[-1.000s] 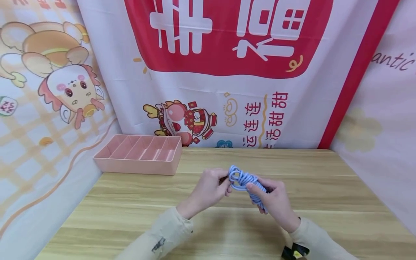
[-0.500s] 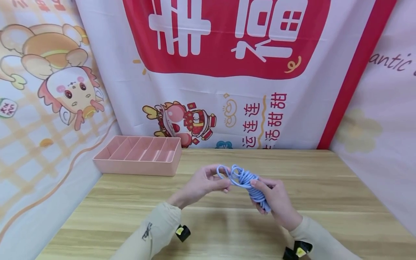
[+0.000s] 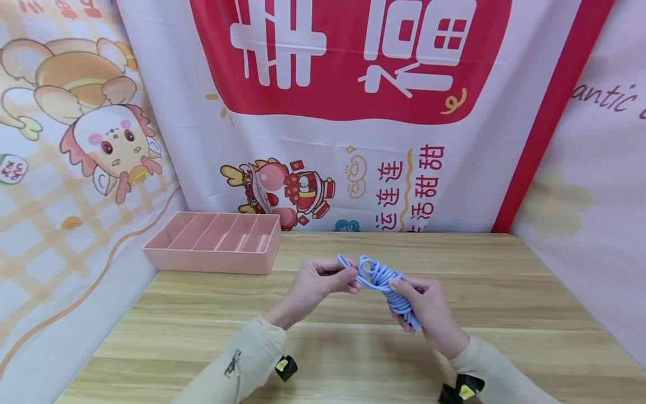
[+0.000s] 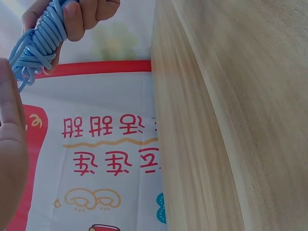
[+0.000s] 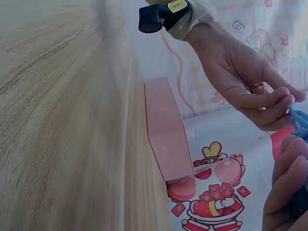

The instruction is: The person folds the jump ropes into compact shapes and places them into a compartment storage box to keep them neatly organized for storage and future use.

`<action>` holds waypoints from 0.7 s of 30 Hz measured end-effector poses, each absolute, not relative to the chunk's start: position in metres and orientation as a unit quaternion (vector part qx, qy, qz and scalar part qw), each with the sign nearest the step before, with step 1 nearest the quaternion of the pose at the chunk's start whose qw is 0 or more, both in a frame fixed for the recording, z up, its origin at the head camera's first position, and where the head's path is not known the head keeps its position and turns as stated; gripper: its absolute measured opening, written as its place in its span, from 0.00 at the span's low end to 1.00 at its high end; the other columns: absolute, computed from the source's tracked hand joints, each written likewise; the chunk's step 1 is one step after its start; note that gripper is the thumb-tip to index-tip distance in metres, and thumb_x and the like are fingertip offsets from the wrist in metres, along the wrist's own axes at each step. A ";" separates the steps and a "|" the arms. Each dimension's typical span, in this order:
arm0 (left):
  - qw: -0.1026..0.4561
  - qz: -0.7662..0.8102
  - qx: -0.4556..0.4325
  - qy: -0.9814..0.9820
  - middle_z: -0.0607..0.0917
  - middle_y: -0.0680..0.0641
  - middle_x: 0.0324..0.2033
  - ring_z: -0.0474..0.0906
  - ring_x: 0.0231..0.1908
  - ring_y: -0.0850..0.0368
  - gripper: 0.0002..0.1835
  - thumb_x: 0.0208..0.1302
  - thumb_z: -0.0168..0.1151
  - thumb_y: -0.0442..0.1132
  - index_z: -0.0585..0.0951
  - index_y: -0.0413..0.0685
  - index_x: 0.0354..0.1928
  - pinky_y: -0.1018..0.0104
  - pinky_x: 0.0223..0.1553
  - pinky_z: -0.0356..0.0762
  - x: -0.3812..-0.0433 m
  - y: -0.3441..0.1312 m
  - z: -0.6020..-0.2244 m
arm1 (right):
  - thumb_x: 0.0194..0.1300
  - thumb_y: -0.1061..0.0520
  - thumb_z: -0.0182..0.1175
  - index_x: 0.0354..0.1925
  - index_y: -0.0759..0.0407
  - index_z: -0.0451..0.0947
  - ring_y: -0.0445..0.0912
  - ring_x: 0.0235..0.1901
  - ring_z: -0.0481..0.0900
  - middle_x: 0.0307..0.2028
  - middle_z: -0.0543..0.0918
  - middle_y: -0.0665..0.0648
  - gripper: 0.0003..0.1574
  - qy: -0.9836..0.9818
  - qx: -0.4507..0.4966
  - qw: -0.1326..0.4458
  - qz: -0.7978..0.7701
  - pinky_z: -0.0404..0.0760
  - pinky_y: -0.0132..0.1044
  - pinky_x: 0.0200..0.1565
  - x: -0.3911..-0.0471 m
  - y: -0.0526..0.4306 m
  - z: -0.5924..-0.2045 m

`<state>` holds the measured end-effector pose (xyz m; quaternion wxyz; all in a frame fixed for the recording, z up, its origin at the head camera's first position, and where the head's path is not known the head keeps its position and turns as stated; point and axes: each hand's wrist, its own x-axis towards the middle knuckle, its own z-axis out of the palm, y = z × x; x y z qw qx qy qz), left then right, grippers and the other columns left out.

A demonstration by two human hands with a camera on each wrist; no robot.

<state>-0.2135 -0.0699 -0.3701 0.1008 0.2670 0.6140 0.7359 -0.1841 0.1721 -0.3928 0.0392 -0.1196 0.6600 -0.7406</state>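
Observation:
A bundle of light-blue cord (image 3: 386,280), wound round itself several times, is held above the table in the head view. My right hand (image 3: 426,308) grips the wound body, thumb on top. On the other side my left hand (image 3: 318,283) pinches a loop drawn out from the bundle's left end between thumb and fingers. The left wrist view shows the cord (image 4: 43,43) with the right hand's fingers curled round it. In the right wrist view, the left hand (image 5: 245,79) pinches a strand of the cord (image 5: 301,120) at the right edge.
A pink divided box (image 3: 212,261) with several compartments stands at the table's back left. The wooden table (image 3: 479,280) extends beneath both hands. Printed cloths (image 3: 303,129) hang at the back and sides. Small black devices (image 3: 286,367) are worn at both wrists.
My left hand has drawn a loop of cord out leftward from the bundle, then moved its thumb and fingers together on it. My right hand keeps its grip nearly in place.

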 end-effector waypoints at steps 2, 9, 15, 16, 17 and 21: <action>0.091 0.737 0.272 0.612 0.86 0.36 0.36 0.86 0.35 0.49 0.13 0.68 0.64 0.37 0.84 0.33 0.47 0.50 0.46 0.80 -0.213 -0.070 -0.371 | 0.71 0.53 0.60 0.37 0.70 0.81 0.46 0.09 0.67 0.18 0.76 0.65 0.19 0.664 -0.132 0.039 -0.735 0.66 0.33 0.10 -0.184 0.172 -0.392; 0.087 0.734 0.279 0.613 0.85 0.32 0.33 0.85 0.31 0.51 0.12 0.67 0.63 0.35 0.85 0.30 0.46 0.52 0.41 0.82 -0.209 -0.072 -0.372 | 0.73 0.57 0.57 0.39 0.71 0.80 0.45 0.10 0.68 0.19 0.77 0.65 0.15 0.662 -0.181 0.030 -0.726 0.66 0.35 0.09 -0.180 0.174 -0.393; 0.155 0.737 0.271 0.599 0.86 0.37 0.29 0.85 0.30 0.54 0.17 0.69 0.63 0.37 0.82 0.23 0.45 0.59 0.38 0.83 -0.199 -0.077 -0.375 | 0.73 0.62 0.55 0.43 0.69 0.81 0.45 0.13 0.70 0.20 0.78 0.64 0.11 0.658 -0.239 0.027 -0.714 0.69 0.37 0.10 -0.176 0.175 -0.392; 0.158 0.731 0.274 0.605 0.86 0.37 0.29 0.85 0.29 0.54 0.17 0.69 0.63 0.37 0.82 0.23 0.44 0.59 0.37 0.83 -0.199 -0.078 -0.375 | 0.73 0.62 0.55 0.44 0.69 0.81 0.45 0.13 0.71 0.21 0.79 0.64 0.11 0.659 -0.249 0.025 -0.709 0.70 0.38 0.10 -0.175 0.174 -0.392; 0.156 0.722 0.277 0.615 0.86 0.37 0.28 0.85 0.28 0.54 0.16 0.68 0.63 0.36 0.82 0.23 0.43 0.58 0.36 0.84 -0.198 -0.078 -0.375 | 0.72 0.63 0.55 0.45 0.68 0.82 0.45 0.13 0.71 0.21 0.79 0.64 0.11 0.663 -0.253 0.022 -0.704 0.70 0.38 0.10 -0.175 0.174 -0.391; 0.133 0.661 0.275 0.686 0.86 0.38 0.26 0.85 0.25 0.49 0.08 0.66 0.64 0.33 0.87 0.34 0.40 0.55 0.30 0.84 -0.195 -0.078 -0.369 | 0.71 0.63 0.57 0.49 0.68 0.82 0.45 0.14 0.72 0.22 0.80 0.64 0.13 0.679 -0.245 0.024 -0.692 0.71 0.38 0.10 -0.176 0.173 -0.394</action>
